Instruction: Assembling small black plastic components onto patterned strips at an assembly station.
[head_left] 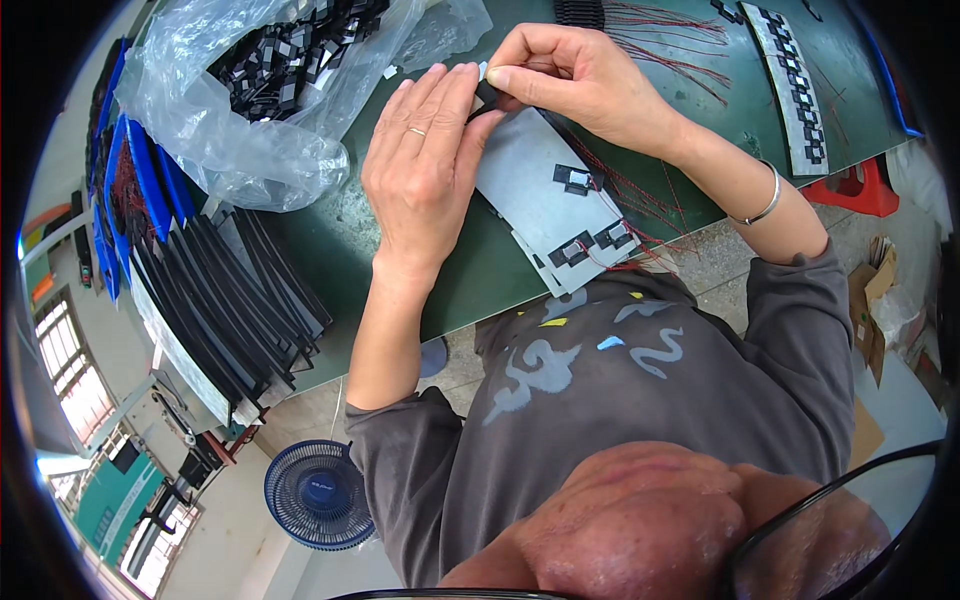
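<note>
At the far middle of the table my two hands meet over a small black part (487, 94), mostly hidden by the fingers. My left hand (420, 150) has its fingers long and close together, with the thumb and forefinger against the part's left side. My right hand (580, 85) pinches at the part's upper edge with thumb and forefinger, where a small white bit shows. Below them lies a pale flat plate (535, 175), bearing several black pieces with white centres, such as this black piece (577, 180). Thin red wires (640, 200) trail from them to the right.
A clear plastic bag (300, 165) of small black parts stands at the far left. Nearer are stacked black strips (200, 290) and blue bins (140, 170). Red-wired black parts (580, 12) lie at the far edge, a strip of black pieces (790, 90) at the right. A blue fan (318, 490) stands below.
</note>
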